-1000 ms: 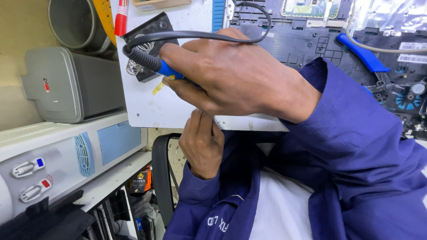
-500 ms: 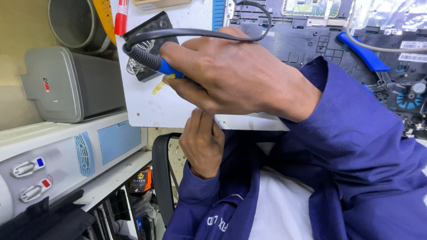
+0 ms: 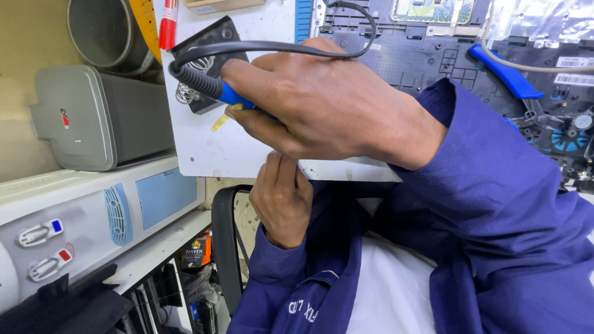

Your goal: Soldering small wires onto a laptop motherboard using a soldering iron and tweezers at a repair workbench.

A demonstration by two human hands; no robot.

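At the far left a grey box (image 3: 93, 120) stood on top of a white machine (image 3: 93, 216) with a blue panel and two small taps, one marked blue and one red. Above them sat a grey round tub (image 3: 105, 31). Next came the white board (image 3: 210, 148) of your bench, with a black stand (image 3: 207, 46) and its wire coil near the top edge.

Your right hand (image 3: 322, 102) reached across your body to that stand, fingers closed firmly around the blue grip of the soldering iron (image 3: 213, 89). The iron lay tilted, its black ribbed end and black cord (image 3: 278, 46) looping up and back over your knuckles; its tip was hidden under your hand.

Below the board's edge, your left hand (image 3: 281, 201) was raised with the fingers pressed together, their tips touching the underside of the board. I could not tell whether it held anything.

Further right, a dark laptop shell (image 3: 421, 55) lay opened up on the bench, a blue-handled tool (image 3: 504, 71) resting on it, and a blue fan (image 3: 569, 139) showed at the far right edge.
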